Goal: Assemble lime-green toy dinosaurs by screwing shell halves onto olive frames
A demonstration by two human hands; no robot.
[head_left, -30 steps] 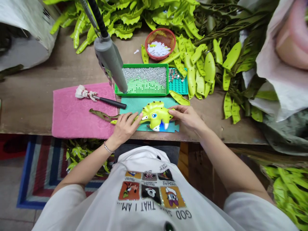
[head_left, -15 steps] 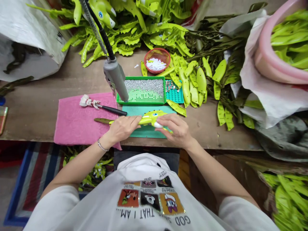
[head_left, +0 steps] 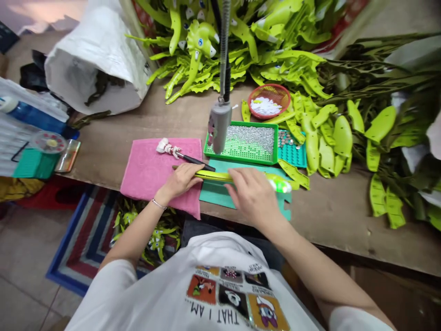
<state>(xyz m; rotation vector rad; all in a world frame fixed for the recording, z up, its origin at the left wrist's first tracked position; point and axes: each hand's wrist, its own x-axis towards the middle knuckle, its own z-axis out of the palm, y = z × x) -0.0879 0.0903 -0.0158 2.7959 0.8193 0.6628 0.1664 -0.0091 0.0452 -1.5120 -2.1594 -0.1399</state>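
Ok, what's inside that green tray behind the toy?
The green tray holds a heap of small silvery pieces across its far half; its near half shows bare perforated floor. The hanging grey tool covers its left corner.

Both hands [head_left: 220, 188] on green dino toy [head_left: 241, 178], teal mat [head_left: 220, 195]

Brown wooden workbench [head_left: 113, 151] spans the frame L to R, front edge worn. Grey tiled floor [head_left: 24, 257] is seen below at L, covered in part by a striped rug [head_left: 82, 243] w/ blue border. Lighting is even.
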